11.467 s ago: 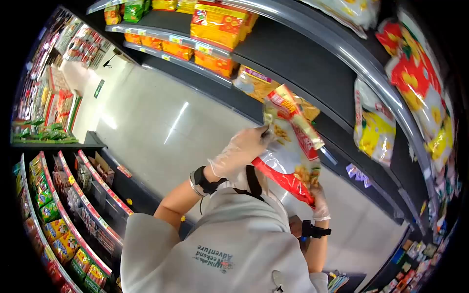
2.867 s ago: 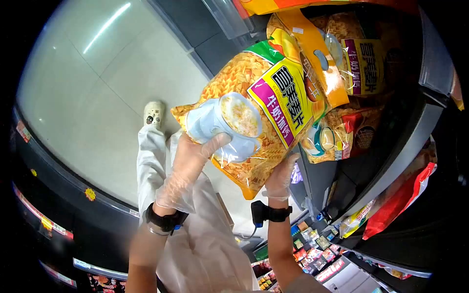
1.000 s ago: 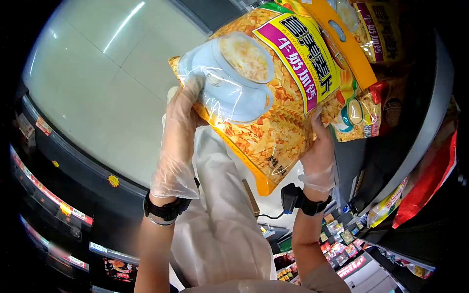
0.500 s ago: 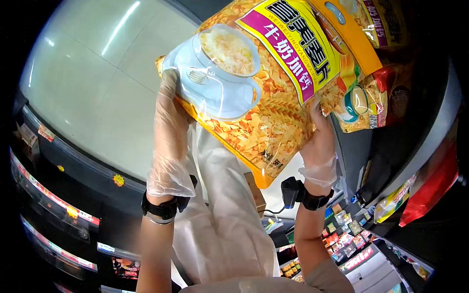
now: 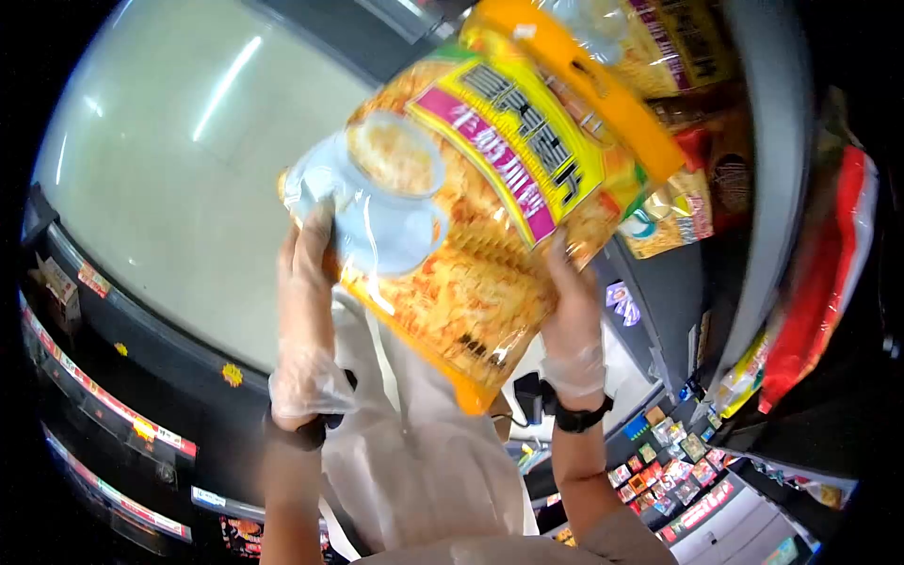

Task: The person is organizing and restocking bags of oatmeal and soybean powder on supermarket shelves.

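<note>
A large yellow bag of cereal (image 5: pixel 471 273) is tilted in front of my body, its printed cup and purple label band facing me. My left hand (image 5: pixel 306 282), in a clear plastic glove, grips its left edge with the thumb on the front. On the opposite side, my right hand (image 5: pixel 574 306), also gloved, is closed on the lower right edge, thumb in front. The fingers behind the bag are hidden. An orange strip with a handle slot runs along the bag's upper right end.
Similar cereal bags (image 5: pixel 659 47) stand at the upper right, with a smaller bag (image 5: pixel 673 217) below them. Dark shelves with price strips (image 5: pixel 113 395) lie at left. A red package (image 5: pixel 815 292) is on the right. Pale floor (image 5: pixel 198 188) shows at upper left.
The bag of cereal has shifted down and left in view, closer to my body, with both hands still on it. More of the bags behind it now shows.
</note>
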The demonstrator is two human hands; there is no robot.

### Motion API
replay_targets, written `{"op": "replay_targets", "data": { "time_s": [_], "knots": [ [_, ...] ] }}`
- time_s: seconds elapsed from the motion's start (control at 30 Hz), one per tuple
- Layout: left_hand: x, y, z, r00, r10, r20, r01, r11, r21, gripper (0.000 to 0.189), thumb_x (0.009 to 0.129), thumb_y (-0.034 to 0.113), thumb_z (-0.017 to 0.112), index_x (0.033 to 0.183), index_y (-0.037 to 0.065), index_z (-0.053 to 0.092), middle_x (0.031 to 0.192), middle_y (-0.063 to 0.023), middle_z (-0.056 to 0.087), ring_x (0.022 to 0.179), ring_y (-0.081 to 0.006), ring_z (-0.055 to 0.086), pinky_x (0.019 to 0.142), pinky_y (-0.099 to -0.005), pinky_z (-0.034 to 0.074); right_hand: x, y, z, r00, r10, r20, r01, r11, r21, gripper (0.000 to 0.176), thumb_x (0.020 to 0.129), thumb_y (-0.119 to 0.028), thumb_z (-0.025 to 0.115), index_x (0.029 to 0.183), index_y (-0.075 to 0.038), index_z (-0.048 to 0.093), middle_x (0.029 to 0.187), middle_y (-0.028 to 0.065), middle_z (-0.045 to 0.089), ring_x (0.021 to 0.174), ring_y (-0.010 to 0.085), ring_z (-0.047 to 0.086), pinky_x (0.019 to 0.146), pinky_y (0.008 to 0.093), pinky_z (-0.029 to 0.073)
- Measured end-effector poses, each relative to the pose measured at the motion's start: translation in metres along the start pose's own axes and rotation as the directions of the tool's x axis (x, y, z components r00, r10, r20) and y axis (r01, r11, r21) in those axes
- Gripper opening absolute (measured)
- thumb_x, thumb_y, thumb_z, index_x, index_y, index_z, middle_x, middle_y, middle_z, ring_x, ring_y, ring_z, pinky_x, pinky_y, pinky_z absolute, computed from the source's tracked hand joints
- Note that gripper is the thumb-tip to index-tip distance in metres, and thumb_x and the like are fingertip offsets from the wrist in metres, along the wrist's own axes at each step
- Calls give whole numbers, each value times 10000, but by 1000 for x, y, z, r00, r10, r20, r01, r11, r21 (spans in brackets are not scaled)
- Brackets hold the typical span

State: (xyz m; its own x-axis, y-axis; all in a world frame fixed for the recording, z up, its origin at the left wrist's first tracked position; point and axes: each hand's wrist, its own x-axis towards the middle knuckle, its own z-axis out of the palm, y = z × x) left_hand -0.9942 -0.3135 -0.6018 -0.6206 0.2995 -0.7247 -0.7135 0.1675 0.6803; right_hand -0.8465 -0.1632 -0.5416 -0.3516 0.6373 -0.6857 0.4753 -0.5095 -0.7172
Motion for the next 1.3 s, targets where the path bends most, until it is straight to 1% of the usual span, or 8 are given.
{"op": "replay_targets", "data": {
  "time_s": [0.23, 0.53, 0.57, 0.73, 0.97, 1.1, 1.17, 1.3],
  "knots": [
    [-96, 64, -36, 989, 14, 147, -71, 918, 391, 553, 924, 457, 501, 1067, -73, 561, 783, -91, 605, 697, -130, 553, 649, -275, 458, -97, -27, -23, 985, 169, 23, -158, 954, -255, 457, 972, -377, 478, 1170, 29, 546, 1002, 16, 595, 917, 101, 510, 814, 265, 416],
    [-141, 83, -48, 927, -89, 364, -94, 885, 456, 452, 957, 420, 476, 1114, 2, 548, 783, -76, 625, 662, -152, 605, 634, -267, 476, -135, 5, -50, 996, 85, 32, -67, 923, -379, 438, 950, -380, 505, 1085, 30, 577, 910, 60, 619, 852, 143, 536, 764, 281, 427],
    [-142, 74, -51, 911, 155, 382, -374, 700, 609, 431, 964, 407, 463, 1122, 14, 546, 811, -94, 640, 706, -177, 631, 654, -288, 486, -132, 11, -47, 1000, -6, 24, 14, 932, -362, 437, 944, -375, 514, 1101, 28, 573, 925, 71, 632, 869, 154, 550, 779, 286, 430],
    [-119, 106, -39, 833, -165, 528, -167, 834, 525, 486, 963, 394, 455, 1092, -71, 516, 804, -154, 648, 697, -186, 660, 636, -290, 516, -161, -18, -30, 992, 34, -123, -55, 984, -171, 427, 933, -377, 530, 1115, 4, 591, 1018, 102, 656, 928, 196, 578, 812, 307, 436],
    [-164, 153, -68, 699, 13, 715, -558, 635, 534, 535, 954, 450, 442, 1060, -65, 540, 747, -136, 654, 648, -190, 666, 601, -277, 533, -212, 26, -3, 949, -132, -288, 131, 991, -23, 400, 930, -337, 561, 1141, 1, 598, 1027, 76, 663, 942, 162, 566, 832, 302, 440],
    [-170, 161, -83, 669, -64, 740, -519, 673, 527, 543, 950, 471, 438, 1031, -54, 550, 760, -136, 661, 625, -188, 664, 590, -278, 537, -238, 15, 18, 936, -192, -294, 249, 954, 167, 397, 924, -308, 580, 1161, 10, 589, 1052, 70, 655, 928, 151, 566, 816, 290, 445],
    [-161, 161, -90, 644, -170, 746, -482, 667, 568, 671, 921, 546, 437, 1082, -103, 503, 810, -155, 650, 652, -246, 671, 605, -325, 551, -245, 21, 24, 948, -63, -313, 119, 979, 163, 392, 922, -283, 587, 1148, 37, 584, 1033, 72, 651, 905, 151, 572, 802, 285, 450],
    [-172, 165, -91, 650, -199, 734, -506, 607, 613, 628, 937, 501, 433, 1161, -84, 484, 973, -177, 642, 897, -288, 649, 750, -320, 503, -253, 36, 32, 920, -75, -384, 192, 942, 277, 379, 913, -248, 604, 1138, 56, 581, 1021, 80, 651, 897, 149, 576, 799, 282, 457]
  ]
}}
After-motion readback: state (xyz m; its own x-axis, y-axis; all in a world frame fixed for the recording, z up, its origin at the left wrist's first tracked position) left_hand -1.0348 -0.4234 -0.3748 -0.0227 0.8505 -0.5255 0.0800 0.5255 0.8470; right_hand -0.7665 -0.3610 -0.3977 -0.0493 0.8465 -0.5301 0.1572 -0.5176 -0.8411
